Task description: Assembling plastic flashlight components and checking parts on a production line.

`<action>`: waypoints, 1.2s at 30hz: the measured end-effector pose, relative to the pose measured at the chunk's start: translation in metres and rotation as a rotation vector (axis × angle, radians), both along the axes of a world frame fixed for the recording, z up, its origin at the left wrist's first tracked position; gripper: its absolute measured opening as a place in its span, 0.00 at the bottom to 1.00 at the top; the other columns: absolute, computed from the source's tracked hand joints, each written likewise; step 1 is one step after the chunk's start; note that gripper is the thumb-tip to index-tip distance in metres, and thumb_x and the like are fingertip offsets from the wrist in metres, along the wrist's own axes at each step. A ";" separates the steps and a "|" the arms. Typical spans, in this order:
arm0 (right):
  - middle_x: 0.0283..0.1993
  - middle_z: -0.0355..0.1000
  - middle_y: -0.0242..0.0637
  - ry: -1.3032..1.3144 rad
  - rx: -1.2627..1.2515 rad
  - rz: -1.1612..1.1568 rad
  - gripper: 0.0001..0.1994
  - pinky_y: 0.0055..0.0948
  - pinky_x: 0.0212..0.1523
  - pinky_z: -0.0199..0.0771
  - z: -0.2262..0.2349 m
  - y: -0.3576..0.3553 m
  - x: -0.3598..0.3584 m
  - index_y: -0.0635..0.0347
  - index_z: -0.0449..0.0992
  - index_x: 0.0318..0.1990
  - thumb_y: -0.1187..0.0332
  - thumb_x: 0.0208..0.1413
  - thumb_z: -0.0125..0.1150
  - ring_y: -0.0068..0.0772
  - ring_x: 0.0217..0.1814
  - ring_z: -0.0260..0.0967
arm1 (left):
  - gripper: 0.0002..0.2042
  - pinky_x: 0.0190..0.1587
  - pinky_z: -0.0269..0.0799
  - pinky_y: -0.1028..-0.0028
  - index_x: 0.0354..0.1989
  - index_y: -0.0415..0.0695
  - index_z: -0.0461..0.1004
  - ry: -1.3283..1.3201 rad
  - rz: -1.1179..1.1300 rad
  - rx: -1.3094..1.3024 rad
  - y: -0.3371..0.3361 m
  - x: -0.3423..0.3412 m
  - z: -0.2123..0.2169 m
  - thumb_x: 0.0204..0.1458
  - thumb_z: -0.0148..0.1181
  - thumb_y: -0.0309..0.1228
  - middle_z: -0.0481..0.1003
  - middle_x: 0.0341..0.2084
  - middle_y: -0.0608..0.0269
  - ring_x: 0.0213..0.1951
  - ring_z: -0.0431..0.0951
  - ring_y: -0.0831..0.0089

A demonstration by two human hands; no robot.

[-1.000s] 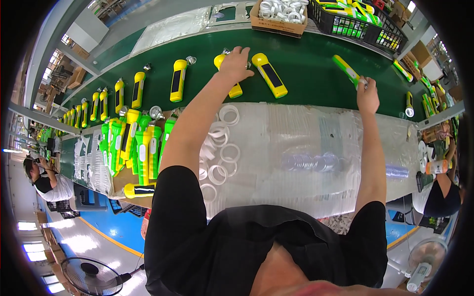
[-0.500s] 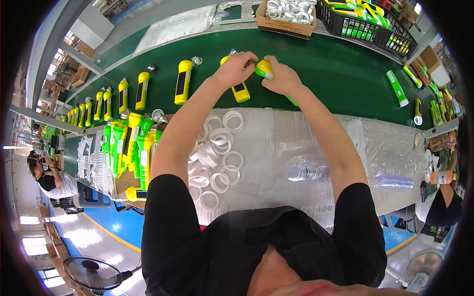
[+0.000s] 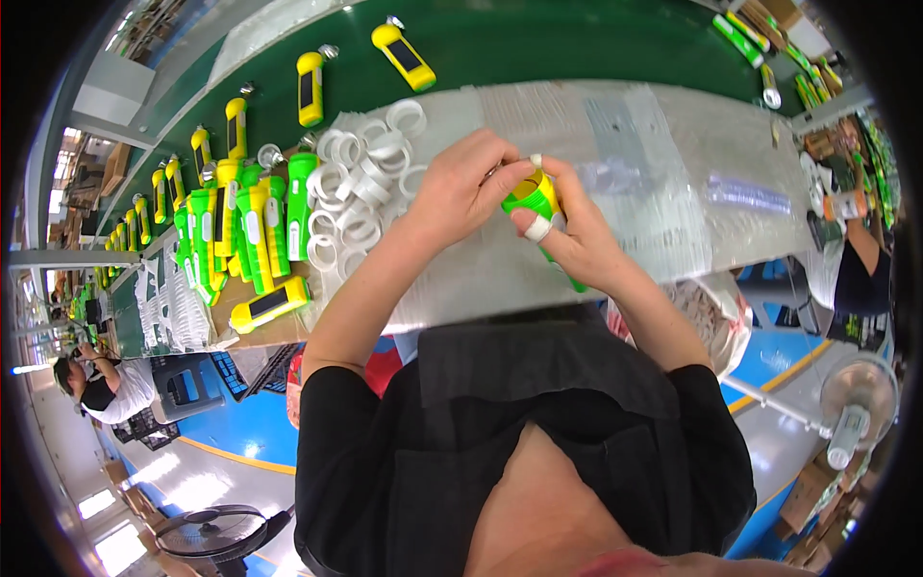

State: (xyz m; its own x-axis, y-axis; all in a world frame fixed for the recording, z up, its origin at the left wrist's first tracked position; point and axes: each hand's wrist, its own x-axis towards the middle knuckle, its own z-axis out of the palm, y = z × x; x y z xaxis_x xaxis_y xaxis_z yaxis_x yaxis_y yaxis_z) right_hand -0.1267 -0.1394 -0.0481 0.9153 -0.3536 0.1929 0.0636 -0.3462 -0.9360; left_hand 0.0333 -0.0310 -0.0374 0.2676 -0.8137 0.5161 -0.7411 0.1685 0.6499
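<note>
My right hand (image 3: 572, 236) grips a green and yellow flashlight (image 3: 535, 197) by its body, head end up, over the plastic-covered bench (image 3: 663, 163). A white tape wraps one right finger. My left hand (image 3: 461, 188) closes its fingertips on the flashlight's head. Both hands are close to my chest. A heap of white plastic rings (image 3: 356, 183) lies just left of my left hand.
Green flashlights (image 3: 240, 226) lie bunched at the bench's left, one yellow flashlight (image 3: 269, 303) near its front edge. More yellow flashlights (image 3: 310, 87) ride the green conveyor (image 3: 538, 38) behind. A person (image 3: 101, 385) sits at far left. A fan (image 3: 860, 399) stands at right.
Both hands have come back from the conveyor to the bench near my body, carrying a flashlight. A second earlier my arms were spread apart, reaching onto the belt.
</note>
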 end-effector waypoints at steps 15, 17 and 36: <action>0.44 0.67 0.36 0.010 0.593 0.189 0.24 0.27 0.37 0.72 -0.028 0.039 -0.047 0.59 0.58 0.61 0.56 0.65 0.52 0.25 0.38 0.69 | 0.34 0.53 0.61 0.61 0.44 0.42 0.75 -0.200 -0.224 -0.119 0.026 -0.063 -0.019 0.62 0.31 0.60 0.75 0.45 0.56 0.49 0.74 0.58; 0.44 0.67 0.36 0.019 0.649 0.149 0.23 0.27 0.36 0.72 -0.026 0.037 -0.048 0.59 0.59 0.61 0.57 0.65 0.53 0.26 0.38 0.69 | 0.34 0.54 0.61 0.61 0.47 0.41 0.74 -0.121 -0.256 -0.130 0.022 -0.066 -0.020 0.62 0.30 0.60 0.74 0.47 0.55 0.51 0.73 0.57; 0.30 0.69 0.37 -0.050 0.801 -0.047 0.18 0.27 0.30 0.69 -0.022 0.010 -0.052 0.56 0.65 0.56 0.57 0.65 0.51 0.27 0.28 0.68 | 0.17 0.44 0.70 0.70 0.48 0.45 0.77 0.211 0.035 0.077 -0.008 -0.031 -0.053 0.48 0.66 0.31 0.72 0.40 0.58 0.46 0.72 0.61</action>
